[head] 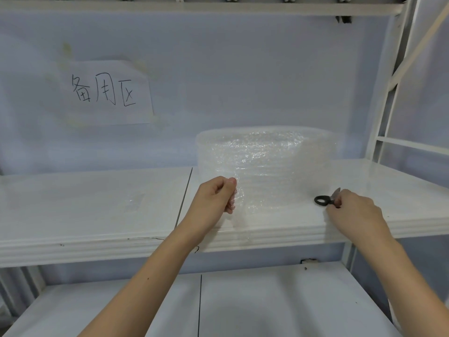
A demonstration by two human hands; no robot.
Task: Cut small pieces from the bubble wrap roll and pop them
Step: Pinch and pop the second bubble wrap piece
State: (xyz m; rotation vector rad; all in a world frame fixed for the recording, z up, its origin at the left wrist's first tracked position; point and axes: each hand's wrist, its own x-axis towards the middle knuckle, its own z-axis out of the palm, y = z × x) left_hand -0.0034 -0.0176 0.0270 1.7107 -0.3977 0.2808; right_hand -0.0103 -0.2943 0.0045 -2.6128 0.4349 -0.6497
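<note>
The roll (264, 156) stood on the white shelf (97, 215), just right of centre, with its loose sheet (252, 205) drawn forward toward the shelf's front edge. The left hand (216, 198) pinched the sheet's left edge, thumb over curled fingers, at about 9 o'clock from the sheet. The right hand (354, 210) was at 3 o'clock from the sheet, its fingers closed around the scissors (326, 199) lying on the shelf; one black loop poked out leftward, and whether the scissors were lifted could not be told.

The step seemed to be readying a cut. Doing it well would likely mean keeping the left pinch firm and the sheet taut, seating fingers properly in the loops, then cutting from the free edge toward 12 o'clock, clear of the left fingertips, for a small piece.
</note>
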